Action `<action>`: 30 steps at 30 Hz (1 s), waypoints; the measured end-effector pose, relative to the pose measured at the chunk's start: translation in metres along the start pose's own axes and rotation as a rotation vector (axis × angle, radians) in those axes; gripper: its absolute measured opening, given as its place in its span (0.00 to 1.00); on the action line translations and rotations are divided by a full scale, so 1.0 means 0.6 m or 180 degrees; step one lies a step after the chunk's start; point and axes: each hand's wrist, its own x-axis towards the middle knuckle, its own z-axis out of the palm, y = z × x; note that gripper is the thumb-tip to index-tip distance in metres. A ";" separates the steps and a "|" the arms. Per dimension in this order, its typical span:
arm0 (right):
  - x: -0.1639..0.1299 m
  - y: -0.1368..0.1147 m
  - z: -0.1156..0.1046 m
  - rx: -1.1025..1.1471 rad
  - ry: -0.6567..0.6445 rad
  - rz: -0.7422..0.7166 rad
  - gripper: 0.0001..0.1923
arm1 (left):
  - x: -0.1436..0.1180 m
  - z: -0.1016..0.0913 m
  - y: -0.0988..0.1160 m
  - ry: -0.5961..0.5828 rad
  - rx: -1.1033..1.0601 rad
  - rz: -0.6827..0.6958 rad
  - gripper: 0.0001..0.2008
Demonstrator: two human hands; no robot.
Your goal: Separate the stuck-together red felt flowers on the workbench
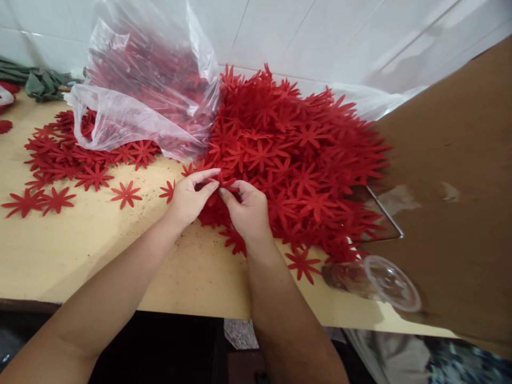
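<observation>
A big heap of red felt flower cut-outs (296, 154) lies on a pale wooden table (80, 250). My left hand (190, 197) and my right hand (248, 210) meet at the heap's near left edge. Both pinch one red flower piece (224, 183) between thumb and fingertips, just above the heap. Smaller flat spreads of the same flowers (68, 160) lie to the left of my left hand.
A clear plastic bag (148, 85) holding more red flowers stands at the back left. A brown cardboard panel (452, 186) rises at the right, with a clear plastic cup (388, 288) on its side and a thin metal rod (386, 213) beside it. Green fabric (40, 82) lies far left; white tiled wall behind.
</observation>
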 end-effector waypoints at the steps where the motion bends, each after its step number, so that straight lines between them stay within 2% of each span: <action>1: 0.000 -0.001 -0.002 -0.0070 0.0075 0.0014 0.06 | -0.001 0.001 0.002 -0.0003 -0.0027 0.0032 0.16; 4: -0.001 -0.007 -0.007 -0.0421 0.0355 -0.0016 0.11 | -0.005 0.002 0.010 -0.0061 -0.0081 0.0095 0.16; 7: -0.001 -0.012 -0.008 -0.0567 0.0531 -0.0037 0.17 | -0.007 0.003 0.014 -0.0286 -0.0109 -0.0010 0.19; 9: 0.000 -0.012 -0.007 -0.0437 0.0520 -0.0095 0.14 | -0.007 0.005 0.012 -0.0358 -0.0103 -0.0005 0.22; 11: 0.001 -0.009 -0.004 -0.0195 0.0492 -0.0202 0.08 | -0.006 0.006 0.007 -0.0319 -0.0053 0.0091 0.24; 13: 0.003 -0.007 -0.003 0.0014 0.0543 -0.0281 0.07 | -0.004 0.007 0.000 -0.0245 0.0037 0.0160 0.25; 16: 0.003 -0.008 -0.004 -0.0120 0.0682 -0.0228 0.08 | -0.002 0.009 -0.006 -0.0244 0.0108 0.0079 0.21; 19: 0.000 -0.012 -0.008 -0.0461 0.0726 -0.0081 0.17 | -0.006 0.013 -0.002 -0.0336 -0.0015 -0.0044 0.17; 22: -0.001 -0.014 -0.009 -0.0498 0.0834 0.0005 0.21 | -0.011 0.017 0.004 -0.0448 -0.0008 -0.0112 0.18; 24: 0.000 -0.012 -0.007 -0.0427 0.0812 -0.0058 0.18 | -0.013 0.019 0.005 -0.0423 0.0089 -0.0036 0.17; 27: 0.001 -0.003 -0.003 -0.0315 0.0630 -0.0291 0.11 | -0.010 0.018 0.000 -0.0206 0.0122 0.0133 0.10; 30: 0.003 0.005 0.000 -0.0251 0.0611 -0.0347 0.10 | -0.005 0.015 -0.005 -0.0061 -0.0026 0.0118 0.06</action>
